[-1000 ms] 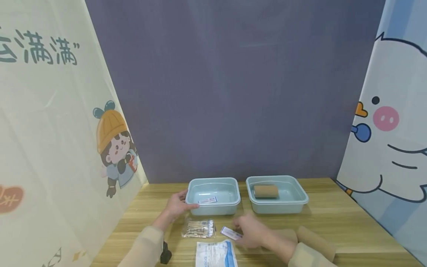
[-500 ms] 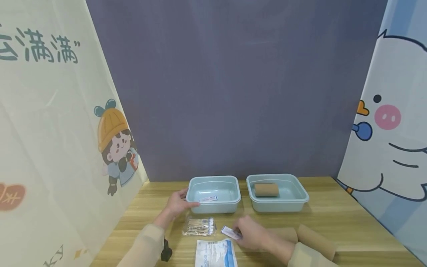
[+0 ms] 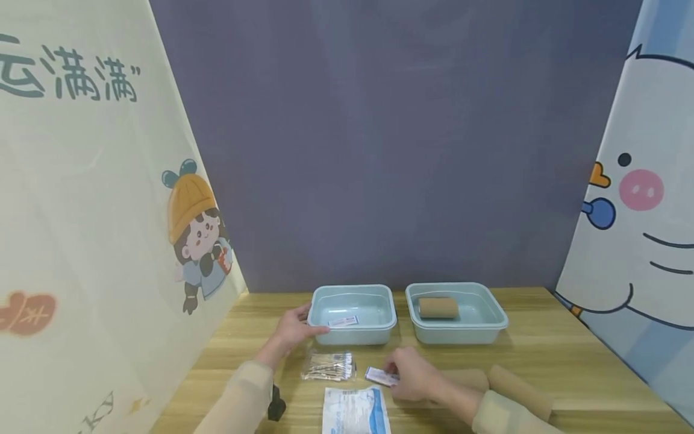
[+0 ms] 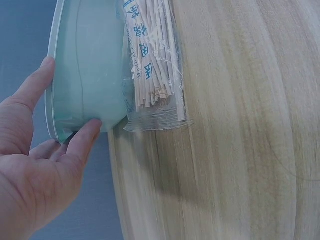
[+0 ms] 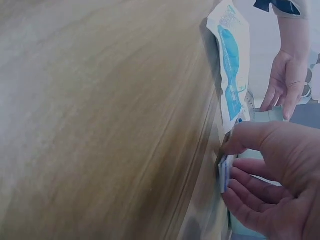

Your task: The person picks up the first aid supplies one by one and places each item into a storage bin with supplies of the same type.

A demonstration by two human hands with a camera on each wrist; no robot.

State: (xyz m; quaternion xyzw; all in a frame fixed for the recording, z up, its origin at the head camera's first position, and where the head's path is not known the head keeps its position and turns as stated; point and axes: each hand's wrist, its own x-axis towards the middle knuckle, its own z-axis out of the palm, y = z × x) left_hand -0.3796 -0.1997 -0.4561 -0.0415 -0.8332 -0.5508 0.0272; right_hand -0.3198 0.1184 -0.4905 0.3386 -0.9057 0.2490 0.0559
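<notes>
**Pinching packet (image 3: 381, 377) in right hand (image 3: 411, 374), bracing left tub (image 3: 355, 338) with left hand (image 3: 295, 329)**

Head: holding packet low at table (image 3: 547, 346), in front of tubs, just beside swab bag (image 3: 328, 366), just beyond white pouch (image 3: 356, 411). Can't tell if lifted. Looks thin, flat, light; wrapper likely slick. Take by one short end, as now; no hard squeeze needed. Inside left tub: similar packet (image 3: 343, 321).

Left wrist: gripping left tub at its end, with thumb on rim and fingers round the corner. Probably stiff, light plastic, apt to slide if nudged; best held by rim.

Right wrist: clamped on packet, seen edge-on, between thumb and fingertips, with digits bent and near table surface. Too hidden to judge contents or fragility.
</notes>
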